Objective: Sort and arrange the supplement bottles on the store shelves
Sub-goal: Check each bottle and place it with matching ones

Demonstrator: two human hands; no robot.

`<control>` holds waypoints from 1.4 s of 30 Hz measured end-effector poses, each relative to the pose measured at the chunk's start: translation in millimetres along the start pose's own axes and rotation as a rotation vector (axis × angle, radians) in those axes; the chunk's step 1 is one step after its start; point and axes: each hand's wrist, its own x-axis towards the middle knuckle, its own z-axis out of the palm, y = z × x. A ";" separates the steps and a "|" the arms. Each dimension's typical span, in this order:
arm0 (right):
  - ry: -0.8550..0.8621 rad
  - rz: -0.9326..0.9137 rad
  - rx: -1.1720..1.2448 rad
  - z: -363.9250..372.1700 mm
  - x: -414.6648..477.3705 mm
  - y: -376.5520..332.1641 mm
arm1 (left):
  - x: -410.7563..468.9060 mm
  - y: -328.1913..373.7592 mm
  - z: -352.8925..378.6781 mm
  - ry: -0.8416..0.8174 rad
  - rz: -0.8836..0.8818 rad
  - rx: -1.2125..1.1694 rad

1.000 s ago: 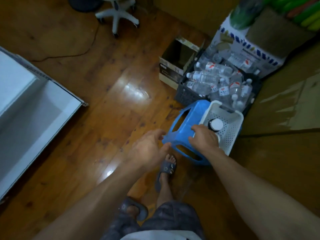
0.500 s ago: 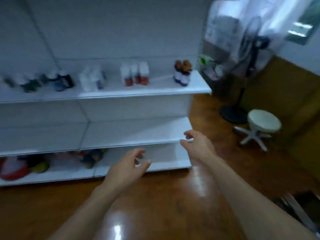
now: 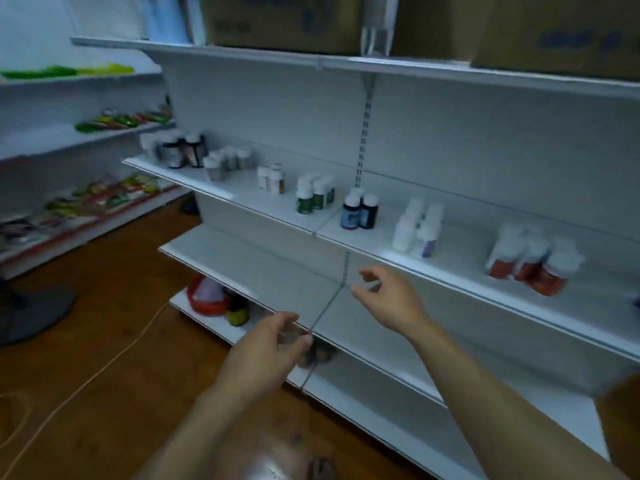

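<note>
While you face the shelving, your left grip (image 3: 270, 344) and right grip (image 3: 388, 299) hover apart before the front edge of the lower shelf (image 3: 277, 268), fingers loosely curled, holding nothing, supplement bottles (image 3: 360, 213) standing in small clusters along the middle shelf (image 3: 464, 247).

A small shop: white display shelving (image 3: 460, 245) from twelve to three o'clock carries grouped supplement bottles (image 3: 358, 213), colourful packets (image 3: 100, 195) fill racks at nine, cartons (image 3: 280, 22) on top.

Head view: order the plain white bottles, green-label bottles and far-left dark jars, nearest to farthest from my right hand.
1. Plain white bottles, just above the right hand.
2. Green-label bottles, farther left.
3. Dark jars, shelf's far-left end.
</note>
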 end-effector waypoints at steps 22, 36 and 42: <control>0.011 -0.188 -0.111 104.6 375.5 -147.6 | 345.7 -109.8 -111.5 0.099 -0.058 0.041; 0.174 0.298 -0.295 175.3 489.6 -191.7 | 529.7 -214.6 -190.4 -0.201 0.206 -0.082; 0.373 0.289 -0.071 180.8 449.3 -207.5 | 540.6 -218.3 -193.4 -0.300 0.290 -0.232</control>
